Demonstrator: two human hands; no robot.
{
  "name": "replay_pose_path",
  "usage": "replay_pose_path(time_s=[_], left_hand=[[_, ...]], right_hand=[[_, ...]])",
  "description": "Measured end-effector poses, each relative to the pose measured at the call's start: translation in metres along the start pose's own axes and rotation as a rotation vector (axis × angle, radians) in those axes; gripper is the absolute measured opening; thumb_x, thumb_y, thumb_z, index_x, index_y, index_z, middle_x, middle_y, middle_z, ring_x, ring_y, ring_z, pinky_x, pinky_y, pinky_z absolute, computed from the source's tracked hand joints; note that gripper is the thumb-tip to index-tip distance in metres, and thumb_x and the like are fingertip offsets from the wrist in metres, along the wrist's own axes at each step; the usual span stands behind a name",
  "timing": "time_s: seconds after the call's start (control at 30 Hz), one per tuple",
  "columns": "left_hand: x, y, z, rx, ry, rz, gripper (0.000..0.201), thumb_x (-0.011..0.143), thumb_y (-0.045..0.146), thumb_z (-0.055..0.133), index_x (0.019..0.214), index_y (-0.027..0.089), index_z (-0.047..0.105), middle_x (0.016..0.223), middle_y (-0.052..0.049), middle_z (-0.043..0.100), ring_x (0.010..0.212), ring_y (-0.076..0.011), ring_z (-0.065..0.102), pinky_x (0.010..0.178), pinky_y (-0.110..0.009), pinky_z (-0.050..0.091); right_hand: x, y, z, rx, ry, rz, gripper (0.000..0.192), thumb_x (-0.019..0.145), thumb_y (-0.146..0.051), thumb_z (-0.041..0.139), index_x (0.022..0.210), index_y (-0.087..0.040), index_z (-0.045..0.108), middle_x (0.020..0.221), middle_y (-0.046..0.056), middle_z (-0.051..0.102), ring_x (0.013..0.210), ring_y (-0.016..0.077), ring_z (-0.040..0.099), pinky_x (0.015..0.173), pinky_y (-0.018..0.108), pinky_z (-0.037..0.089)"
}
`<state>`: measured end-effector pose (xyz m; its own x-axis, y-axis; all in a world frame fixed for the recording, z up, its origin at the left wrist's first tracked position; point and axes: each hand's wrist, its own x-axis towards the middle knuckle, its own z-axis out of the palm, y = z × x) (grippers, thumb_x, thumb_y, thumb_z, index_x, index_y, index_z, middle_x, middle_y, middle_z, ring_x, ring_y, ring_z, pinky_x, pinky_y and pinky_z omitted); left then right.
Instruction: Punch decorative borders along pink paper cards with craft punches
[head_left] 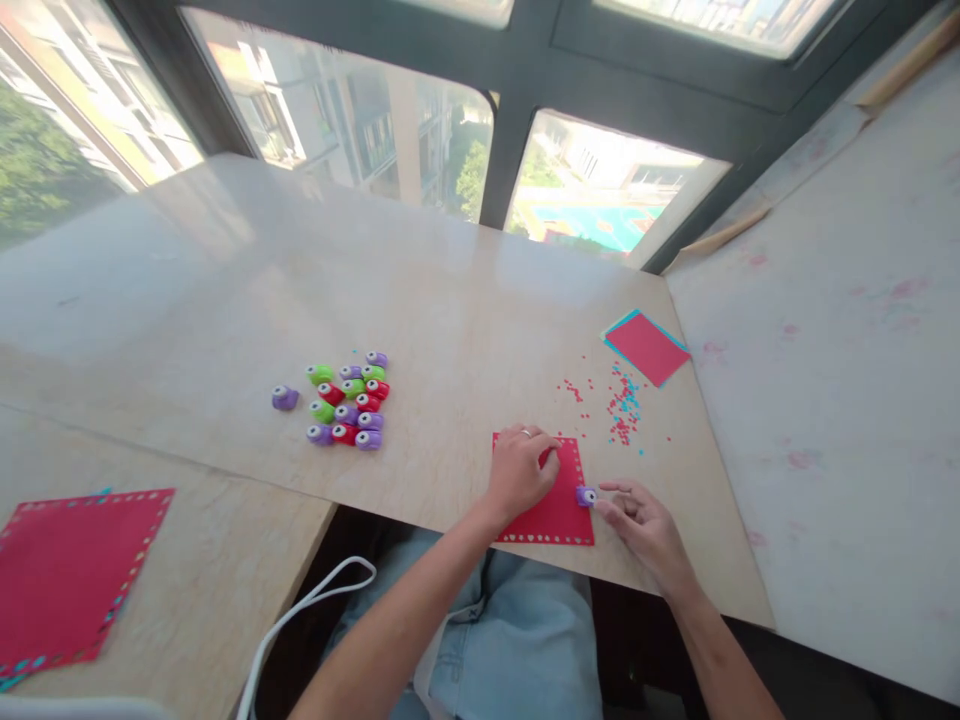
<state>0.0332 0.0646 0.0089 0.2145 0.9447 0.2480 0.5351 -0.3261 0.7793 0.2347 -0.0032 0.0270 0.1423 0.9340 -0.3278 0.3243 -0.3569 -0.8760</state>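
Note:
A red sheet of paper (555, 510) lies at the front edge of the table, with small holes punched along its borders. My left hand (521, 468) rests on its upper part with bent fingers, holding it against the table; a ring shows on one finger. At the sheet's right edge sits a small purple paper punch (586, 496). The thumb and forefinger of my right hand (641, 515) are at the punch's right end, closed in on it. Whether the paper is inside the punch's slot is too small to see.
Several purple, green and red punches (349, 408) stand grouped left of centre, one purple punch (285, 398) apart. Red and blue paper bits (624, 405) lie scattered near stacked red and blue sheets (646, 346). More punched red paper (82, 575) lies far left. A white cable (300, 605) hangs below.

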Motion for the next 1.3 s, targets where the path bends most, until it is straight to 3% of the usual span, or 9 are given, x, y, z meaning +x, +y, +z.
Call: replay_pose_path(time_s=[0.1, 0.27, 0.47, 0.6, 0.83, 0.93, 1.1, 1.2, 1.3], left_hand=[[0.0, 0.0, 0.001, 0.004, 0.007, 0.001, 0.013, 0.085, 0.017, 0.06, 0.087, 0.021, 0.072, 0.091, -0.003, 0.073, 0.087, -0.0195, 0.063, 0.086, -0.036, 0.043], [0.001, 0.0, 0.001, 0.011, 0.013, 0.003, 0.015, 0.084, 0.015, 0.058, 0.086, 0.021, 0.072, 0.089, -0.003, 0.073, 0.087, -0.0197, 0.063, 0.085, -0.036, 0.044], [0.001, -0.002, 0.001, -0.001, 0.008, 0.018, 0.017, 0.084, 0.013, 0.057, 0.089, 0.02, 0.072, 0.092, -0.005, 0.073, 0.09, -0.0208, 0.064, 0.088, -0.038, 0.044], [0.002, -0.003, 0.0, 0.003, -0.002, 0.04, 0.017, 0.085, 0.014, 0.056, 0.088, 0.02, 0.071, 0.09, -0.005, 0.073, 0.089, -0.0216, 0.064, 0.089, -0.039, 0.044], [0.004, -0.009, 0.001, -0.038, 0.011, 0.058, 0.016, 0.087, 0.017, 0.055, 0.087, 0.02, 0.071, 0.09, -0.005, 0.073, 0.089, -0.0226, 0.063, 0.086, -0.04, 0.045], [0.004, -0.01, 0.001, -0.151, 0.056, 0.059, 0.017, 0.087, 0.019, 0.054, 0.087, 0.02, 0.071, 0.089, -0.005, 0.073, 0.087, -0.0207, 0.064, 0.082, -0.037, 0.048], [0.002, -0.003, -0.004, -0.258, 0.211, 0.077, 0.016, 0.087, 0.024, 0.055, 0.086, 0.02, 0.07, 0.083, -0.005, 0.073, 0.079, -0.0175, 0.065, 0.074, -0.031, 0.05], [0.001, 0.009, -0.011, -0.258, 0.266, 0.084, 0.016, 0.087, 0.026, 0.056, 0.085, 0.02, 0.071, 0.079, -0.003, 0.072, 0.073, -0.0162, 0.063, 0.069, -0.029, 0.049], [-0.002, 0.025, -0.018, -0.275, 0.244, 0.056, 0.017, 0.087, 0.028, 0.056, 0.087, 0.02, 0.072, 0.08, -0.003, 0.071, 0.073, -0.0163, 0.063, 0.069, -0.028, 0.049]], right_hand=[[-0.002, 0.006, 0.007, -0.095, -0.019, -0.105, 0.059, 0.069, -0.057, 0.076, 0.109, -0.015, 0.069, 0.057, -0.007, 0.04, 0.052, 0.0109, 0.038, 0.048, 0.024, 0.034], [-0.001, 0.009, 0.01, -0.231, -0.007, -0.193, 0.046, 0.076, -0.054, 0.069, 0.103, -0.016, 0.074, 0.06, -0.003, 0.048, 0.054, 0.0128, 0.045, 0.052, 0.025, 0.042], [-0.001, 0.013, -0.007, -0.413, 0.177, -0.341, 0.043, 0.082, -0.056, 0.063, 0.097, -0.018, 0.076, 0.057, -0.001, 0.056, 0.051, 0.0139, 0.049, 0.053, 0.026, 0.045], [-0.008, 0.022, -0.021, -0.412, 0.293, -0.407, 0.046, 0.084, -0.06, 0.061, 0.094, -0.017, 0.076, 0.071, 0.005, 0.067, 0.058, 0.0163, 0.056, 0.061, 0.029, 0.051], [-0.02, 0.038, -0.032, -0.303, 0.351, -0.406, 0.037, 0.086, -0.052, 0.064, 0.097, -0.018, 0.075, 0.076, 0.005, 0.064, 0.062, 0.0165, 0.058, 0.059, 0.028, 0.052], [-0.019, 0.043, -0.029, -0.29, 0.359, -0.436, 0.031, 0.088, -0.044, 0.064, 0.102, -0.019, 0.075, 0.078, 0.004, 0.061, 0.064, 0.0162, 0.058, 0.062, 0.029, 0.053], [-0.014, 0.046, -0.013, -0.292, 0.477, -0.457, 0.027, 0.087, -0.033, 0.06, 0.107, -0.02, 0.072, 0.091, 0.007, 0.061, 0.069, 0.0159, 0.061, 0.067, 0.03, 0.056], [-0.01, 0.045, -0.001, -0.303, 0.515, -0.474, 0.028, 0.086, -0.029, 0.058, 0.11, -0.022, 0.07, 0.105, 0.01, 0.062, 0.086, 0.0199, 0.065, 0.077, 0.034, 0.058], [-0.005, 0.041, 0.007, -0.332, 0.536, -0.515, 0.025, 0.085, -0.031, 0.061, 0.108, -0.022, 0.07, 0.11, 0.011, 0.062, 0.103, 0.0247, 0.063, 0.09, 0.04, 0.055]])
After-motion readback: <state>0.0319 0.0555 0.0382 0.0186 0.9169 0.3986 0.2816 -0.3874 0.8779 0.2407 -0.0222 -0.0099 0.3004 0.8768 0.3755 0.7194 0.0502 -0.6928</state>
